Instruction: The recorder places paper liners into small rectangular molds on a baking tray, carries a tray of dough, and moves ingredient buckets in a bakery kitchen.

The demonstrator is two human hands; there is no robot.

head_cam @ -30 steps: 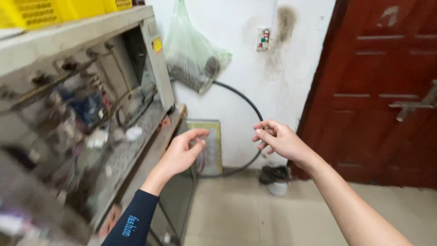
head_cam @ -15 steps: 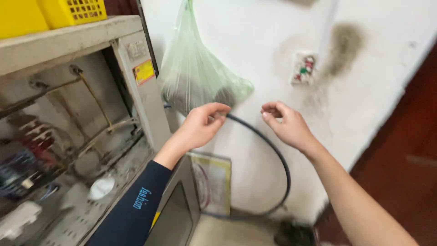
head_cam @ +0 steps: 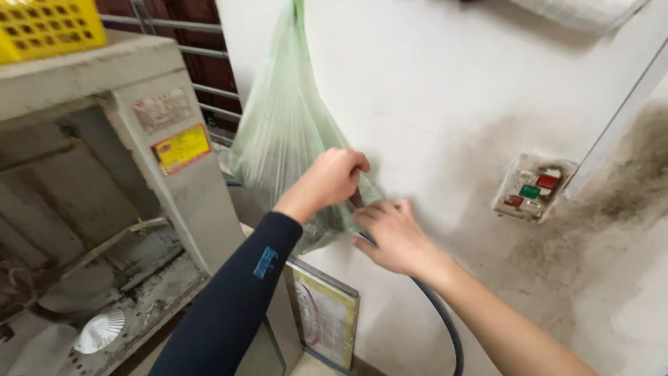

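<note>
Far left there's a yellow crate [head_cam: 45, 28] sitting on top of a dusty grey machine [head_cam: 132, 139] with its side open, a yellow sticker [head_cam: 182, 148] on its corner post. Next over, a pale green plastic bag [head_cam: 282, 132] hangs against the white wall [head_cam: 431, 90]. The left hand [head_cam: 332, 179], dark sleeve on that arm, is fisted shut on the bag's lower right side. Just right of it, the right hand [head_cam: 393, 235] touches the bag's bottom edge, fingers loosely curled; can't tell if it's gripping anything. A black cable [head_cam: 445, 327] runs down from under it. Far right, a grimy switch box [head_cam: 532, 188].
</note>
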